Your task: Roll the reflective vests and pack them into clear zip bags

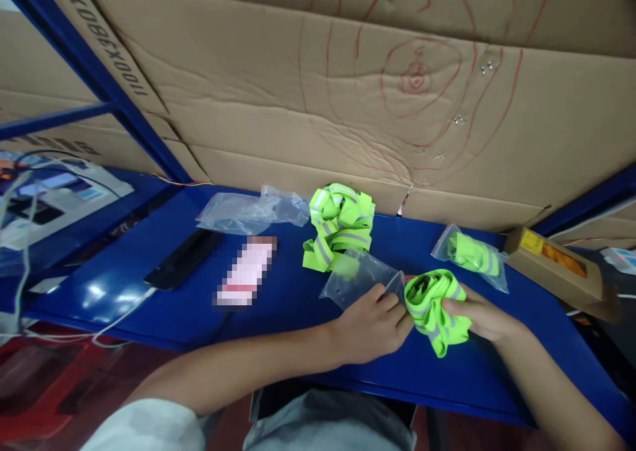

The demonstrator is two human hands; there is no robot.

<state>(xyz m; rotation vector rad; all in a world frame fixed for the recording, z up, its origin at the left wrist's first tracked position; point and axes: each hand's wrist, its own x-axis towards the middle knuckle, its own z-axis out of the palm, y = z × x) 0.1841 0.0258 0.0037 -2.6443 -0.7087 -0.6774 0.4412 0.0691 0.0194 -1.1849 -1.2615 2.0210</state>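
Observation:
My right hand (479,313) grips a bundle of neon-yellow reflective straps (437,308) with grey stripes, partly coiled, above the blue table. Just left of it, my left hand (375,322) is closed at the mouth of a clear plastic bag (360,282); its fingertips are partly hidden. The bag lies flat on the table and points away to the left. Behind it sits a loose heap of the same reflective straps (340,222). Farther right lies another clear bag with a rolled strap (472,255) inside.
Several clear bags (238,214) lie at the back left. In front of them are a black flat object (183,260) with a white cable and a pixelated pink item (247,272). A cardboard box (556,272) stands at the right. A cardboard wall (238,73) closes off the back.

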